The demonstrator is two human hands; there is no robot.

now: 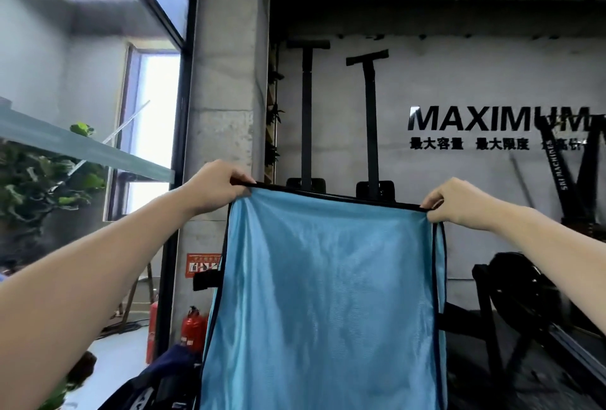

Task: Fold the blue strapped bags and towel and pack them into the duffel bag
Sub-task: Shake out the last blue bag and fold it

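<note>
Up in front of the gym wall (459, 81) we hold the blue bag (324, 295) by its black top edge; left hand (218, 185) & right hand (454, 201) each pinch one corner, cloth hangs down.

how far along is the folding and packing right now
Nothing looks packed yet. In hand: the left hand and right hand pinch the top corners of a blue bag, held up and hanging flat, unfolded. Left: fold it and pack it; a dark bag lies below, its contents unseen.
</note>
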